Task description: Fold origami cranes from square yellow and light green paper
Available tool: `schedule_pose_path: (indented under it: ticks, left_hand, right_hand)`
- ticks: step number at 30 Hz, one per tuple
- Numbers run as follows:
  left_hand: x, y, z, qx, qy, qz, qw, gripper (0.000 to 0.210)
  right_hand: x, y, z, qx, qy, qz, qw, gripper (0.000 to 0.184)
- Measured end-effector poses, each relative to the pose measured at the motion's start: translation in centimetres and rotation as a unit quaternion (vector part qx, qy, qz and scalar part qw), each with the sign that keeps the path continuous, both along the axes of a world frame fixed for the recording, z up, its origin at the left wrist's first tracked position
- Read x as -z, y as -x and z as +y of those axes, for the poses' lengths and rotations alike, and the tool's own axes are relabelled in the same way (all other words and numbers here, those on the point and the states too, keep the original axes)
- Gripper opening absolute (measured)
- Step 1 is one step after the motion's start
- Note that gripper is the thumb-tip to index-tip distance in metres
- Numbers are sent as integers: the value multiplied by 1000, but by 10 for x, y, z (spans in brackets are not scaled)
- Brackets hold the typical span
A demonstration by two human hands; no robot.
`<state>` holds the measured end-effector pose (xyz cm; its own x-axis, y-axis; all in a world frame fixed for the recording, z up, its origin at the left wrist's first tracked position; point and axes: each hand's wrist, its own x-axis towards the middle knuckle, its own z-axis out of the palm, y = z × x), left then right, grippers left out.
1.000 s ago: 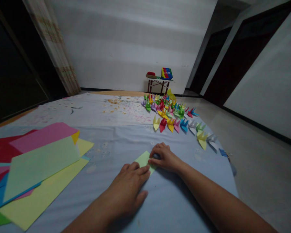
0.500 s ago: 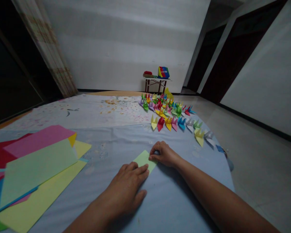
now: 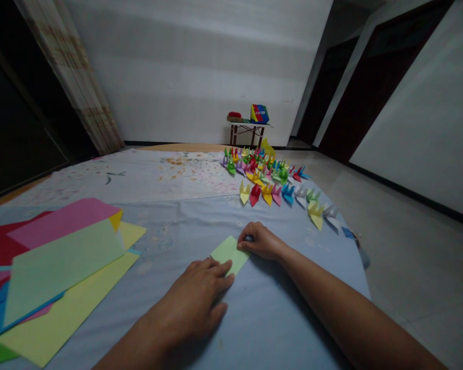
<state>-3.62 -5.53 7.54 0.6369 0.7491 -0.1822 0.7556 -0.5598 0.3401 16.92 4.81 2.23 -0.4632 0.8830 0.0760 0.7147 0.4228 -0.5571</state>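
Note:
A small light-green piece of paper (image 3: 229, 250) lies flat on the blue cloth in front of me. My left hand (image 3: 200, 290) rests on its near left part, fingers stretched out and thumb apart. At the paper's right corner, my right hand (image 3: 259, 241) pinches the edge between thumb and forefinger. The fingers cover that corner, so any fold there is hidden. Beyond my right hand stand folded paper cranes (image 3: 255, 195) in many colours, grouped in rows.
Loose coloured paper sheets (image 3: 65, 262) lie in an overlapping pile at the left. The round table is covered by a blue tablecloth (image 3: 293, 308) and a flowered white one (image 3: 146, 177). Against the far wall, a small stand (image 3: 250, 125) holds a colourful box (image 3: 260, 114).
My left hand has slid slightly left and toward me along the paper, baring more of it. My right hand keeps its pinch at the corner.

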Motion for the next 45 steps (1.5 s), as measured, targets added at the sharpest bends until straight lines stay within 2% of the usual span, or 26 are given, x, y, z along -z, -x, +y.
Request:
schedule_pose_path:
  ticks: [6,11,15,21,24,28,31,33,36,39,45]
  left_hand:
    - [-5,8,3,2,30,-28,999,38]
    - [0,3,1,-52,7,-38,998,53]
    - [0,-9,-2,-35,-20,-12,999,57]
    - [-4,-13,-3,-34,-11,10,999,55]
    - [0,-10,-3,-33,-18,8,999,56]
    - [5,-8,-4,-33,-29,-4,999,56]
    - [7,-7,-4,-32,-38,-21,999,56]
    - [9,-6,-2,-41,-45,-31,998,54]
    - [16,-5,1,-67,-53,-34,996,49]
    - [24,-6,3,-77,-64,-37,994,43]
    - [31,-14,3,-97,-94,-30,990,41]
  right_hand:
    - [0,0,1,-6,-9,-8,1000,13]
    - [1,0,2,-10,-10,-15,1000,13]
    - [-2,1,0,0,-17,-17,1000,13]
    - [-5,-1,3,-14,5,6,1000,13]
    - [-5,-3,5,-13,24,29,999,13]
    - [-4,-6,4,-20,-4,74,997,11]
    - [-3,-8,2,5,1,88,996,16]
    - [-3,-8,1,27,16,76,997,25]
    - [-7,-6,-4,17,10,22,1000,32]
    - [-11,-1,-11,1,-24,-27,999,27]
    - [-6,10,-9,9,-18,-32,999,14]
